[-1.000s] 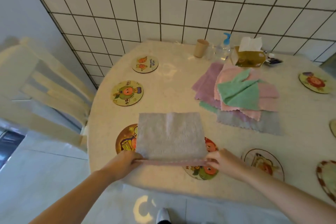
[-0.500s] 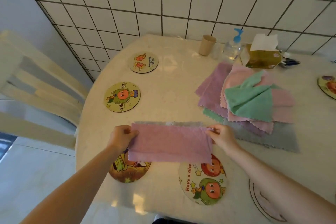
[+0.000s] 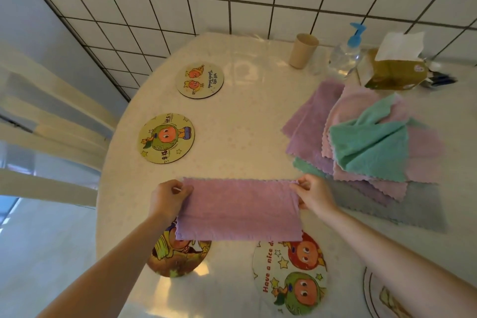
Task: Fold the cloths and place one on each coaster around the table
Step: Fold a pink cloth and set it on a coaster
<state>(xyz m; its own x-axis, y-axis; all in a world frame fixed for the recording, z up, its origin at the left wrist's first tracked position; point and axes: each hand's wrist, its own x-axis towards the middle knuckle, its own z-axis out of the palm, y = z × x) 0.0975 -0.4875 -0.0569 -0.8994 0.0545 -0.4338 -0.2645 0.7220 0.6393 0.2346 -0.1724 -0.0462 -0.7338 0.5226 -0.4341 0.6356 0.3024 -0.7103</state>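
Both hands are pinching the same purple cloth [image 3: 238, 210], left hand [image 3: 167, 200] on its upper left corner and right hand [image 3: 313, 195] on the upper right, so it's stretched out as a wide folded strip with the scalloped edge along the top. It sits low over the near part of the bench [image 3: 245, 124]; can't really tell if the bottom edge is resting on it or hanging just above. The bottom left of the strip overlaps a dark cartoon coaster [image 3: 178, 258], and its bottom right just reaches a white "Have a nice d..." coaster [image 3: 290, 279]. Another coaster [image 3: 382, 297] peeks in at the bottom right, cut off by the frame. Further up on the left are a yellow-green coaster [image 3: 166, 138] and a pale one [image 3: 200, 80] with two orange characters, both bare. Right of the hands is the messy pile of cloths [image 3: 371, 144]: purple, pink, a green one on top, grey at the bottom. Along the tiled wall there's a beige cup [image 3: 303, 50], a pump bottle [image 3: 347, 53] with a blue top and a tissue box [image 3: 396, 70]. Pale chair [image 3: 51, 124] on the left.
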